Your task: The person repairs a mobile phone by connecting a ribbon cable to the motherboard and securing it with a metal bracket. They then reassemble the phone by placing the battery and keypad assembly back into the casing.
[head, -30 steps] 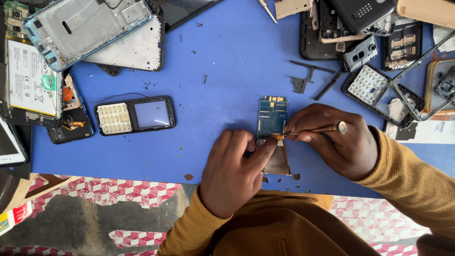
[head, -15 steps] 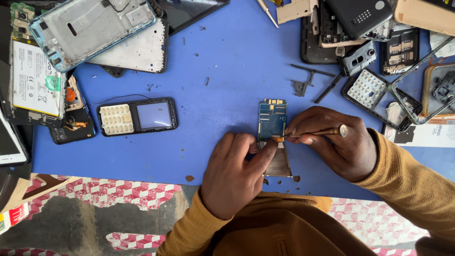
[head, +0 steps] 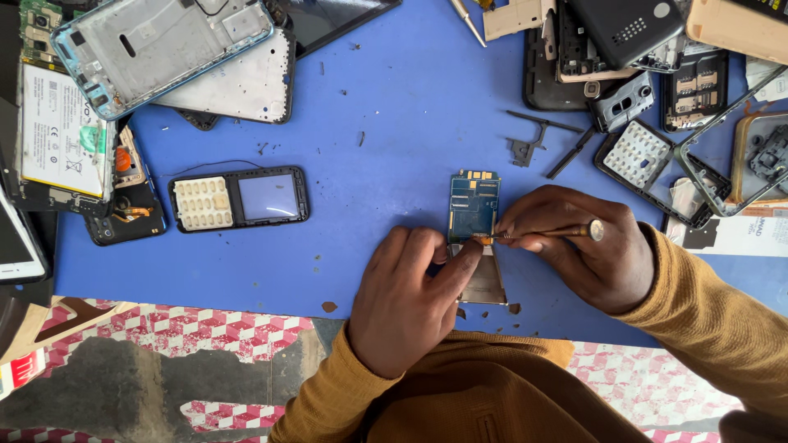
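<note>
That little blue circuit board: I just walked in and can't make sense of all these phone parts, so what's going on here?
A person in a mustard-coloured sweater works at a blue table. The left hand pins down a small blue circuit board and the silvery display panel attached below it. The right hand holds a thin tool, tip at the orange spot where board and panel meet. A keypad phone front lies to the left; frames, a battery and covers lie along the far edge.

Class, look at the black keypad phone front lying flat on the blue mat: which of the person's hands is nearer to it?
Left. The left hand sits just right of and below the keypad phone front, pressing on the circuit board. The right hand is farther right, beyond the board.
</note>
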